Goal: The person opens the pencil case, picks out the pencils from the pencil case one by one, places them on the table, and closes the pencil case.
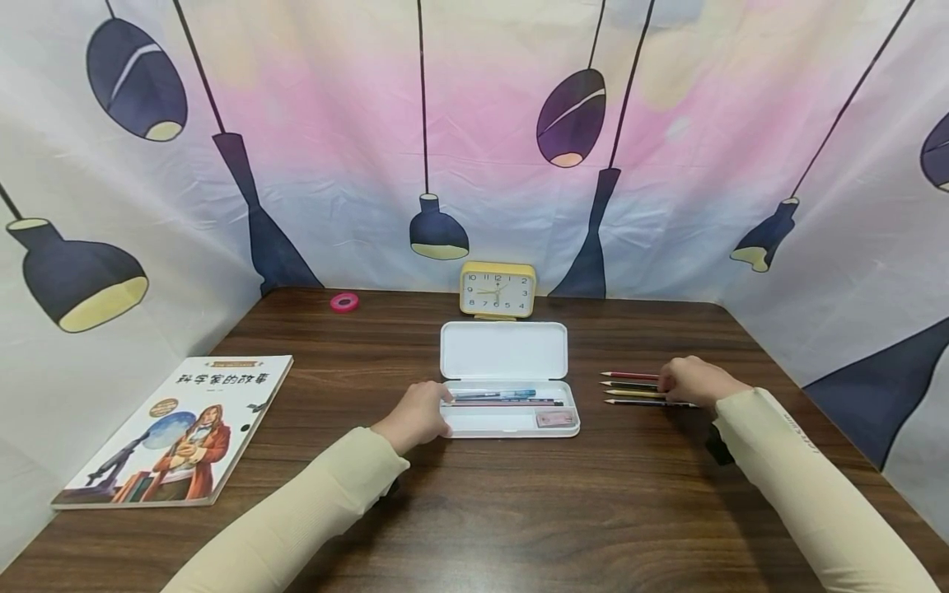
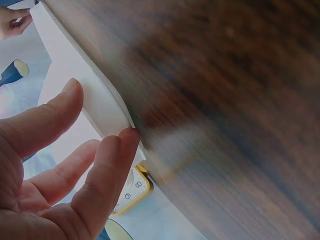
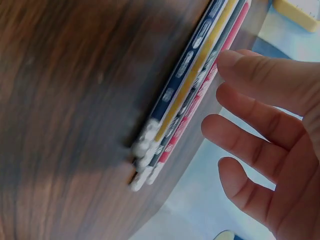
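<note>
1. The white case [image 1: 489,422] is lying on the wooden table [image 1: 504,511], forming the dial's centre; 12 o'clock is pointing away from the person. Its plain lid [image 1: 504,350] is leaning back at 12.
2. Inside, a clear-blue pen [image 1: 524,394] and a slim pencil [image 1: 511,403] are lying lengthwise; a pinkish eraser [image 1: 556,419] is filling the compartment at 4.
3. The left hand [image 1: 417,416] is touching the case's 9 o'clock end, holding its thumb and fingers apart.
4. Four pencils [image 1: 628,393] are lying side by side at 3, sharpened tips pointing towards 9. From far to near they are showing red, black, yellow and dark blue, their blunt ends white.
5. The right hand [image 1: 697,381] is hovering over them, fingers spreading loosely, thumb nearest the red one; whether it is touching, I cannot tell.
6. A yellow clock [image 1: 497,292] is standing at 12, a pink ring [image 1: 335,305] is lying at 10, and a book [image 1: 178,436] at 9.
</note>
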`<act>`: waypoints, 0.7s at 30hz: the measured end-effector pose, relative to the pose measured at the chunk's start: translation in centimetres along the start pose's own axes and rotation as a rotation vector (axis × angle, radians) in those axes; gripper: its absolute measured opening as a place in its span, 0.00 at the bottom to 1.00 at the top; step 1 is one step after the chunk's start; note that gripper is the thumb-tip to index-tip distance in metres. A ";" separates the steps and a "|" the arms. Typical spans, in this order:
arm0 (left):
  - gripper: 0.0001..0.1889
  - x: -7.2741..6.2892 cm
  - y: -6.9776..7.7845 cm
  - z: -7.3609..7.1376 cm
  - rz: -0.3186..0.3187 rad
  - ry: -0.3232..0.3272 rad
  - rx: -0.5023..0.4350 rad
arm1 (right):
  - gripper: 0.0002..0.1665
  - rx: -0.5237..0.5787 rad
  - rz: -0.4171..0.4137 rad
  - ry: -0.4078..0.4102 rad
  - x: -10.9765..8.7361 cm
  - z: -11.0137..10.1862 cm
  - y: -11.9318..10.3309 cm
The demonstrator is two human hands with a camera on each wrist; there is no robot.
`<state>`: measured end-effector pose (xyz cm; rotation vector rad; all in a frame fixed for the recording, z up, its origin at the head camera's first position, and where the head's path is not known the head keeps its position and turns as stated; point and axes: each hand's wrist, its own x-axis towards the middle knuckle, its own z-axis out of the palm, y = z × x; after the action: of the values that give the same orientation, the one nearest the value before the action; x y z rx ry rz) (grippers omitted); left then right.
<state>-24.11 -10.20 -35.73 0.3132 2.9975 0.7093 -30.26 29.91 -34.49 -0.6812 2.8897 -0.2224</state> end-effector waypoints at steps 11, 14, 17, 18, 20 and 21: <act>0.22 0.0 0.1 -0.1 -0.006 -0.001 -0.008 | 0.06 -0.037 -0.055 0.011 0.7 -0.6 -1.7; 0.22 0.0 0.1 -0.2 -0.007 -0.002 -0.011 | 0.06 -0.034 -0.068 0.015 0.7 -0.8 -2.3; 0.23 0.0 0.0 -0.1 -0.012 -0.004 -0.016 | 0.06 -0.035 -0.087 0.019 0.9 -0.9 -2.9; 0.23 0.0 0.0 -0.1 -0.011 -0.004 -0.017 | 0.06 -0.037 -0.088 0.021 0.9 -0.9 -3.1; 0.23 0.0 0.1 -0.1 -0.019 -0.008 -0.026 | 0.05 -0.041 -0.098 0.023 1.0 -1.0 -3.5; 0.23 0.0 0.1 -0.1 -0.024 -0.009 -0.030 | 0.05 -0.041 -0.101 0.022 1.1 -1.0 -3.7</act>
<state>-24.06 -10.18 -35.63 0.2778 2.9738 0.7477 -29.83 26.31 -32.99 -0.8387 2.8910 -0.1850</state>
